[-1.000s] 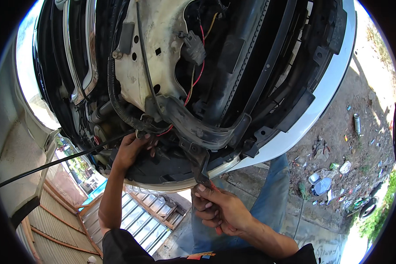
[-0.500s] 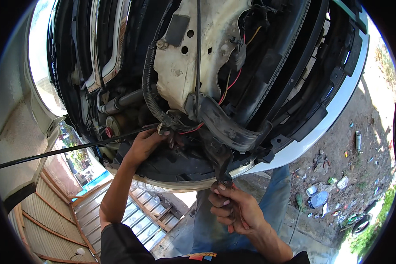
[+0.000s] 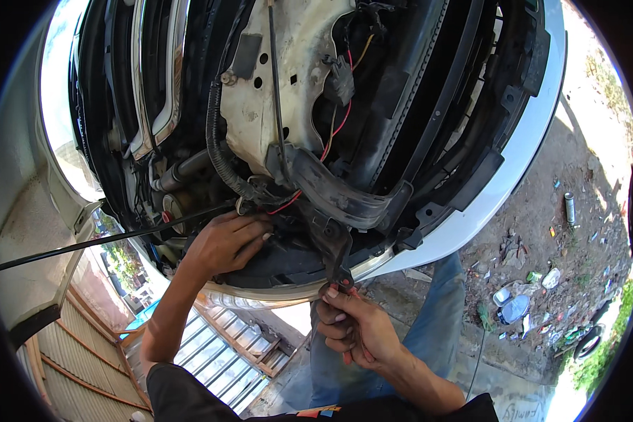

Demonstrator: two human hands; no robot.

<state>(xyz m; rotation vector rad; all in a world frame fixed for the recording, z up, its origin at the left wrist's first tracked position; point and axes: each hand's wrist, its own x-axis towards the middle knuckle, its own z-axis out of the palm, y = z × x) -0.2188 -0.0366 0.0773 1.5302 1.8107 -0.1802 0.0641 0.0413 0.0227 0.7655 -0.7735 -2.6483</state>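
1. Head view: right hand clenched round red-handled tool, at lower end of black bracket, near edge of car.
2. Left hand half-curled, just beside red wire, inside same edge; whether fingers grip anything, cannot tell.

You have a scuffed, dull black bracket below a dusty black duct of matt plastic. Your cream panel looks like stained painted metal; the trim is glossy chrome, the hose ribbed and matt, the bumper smooth and shiny, your jeans faded denim.
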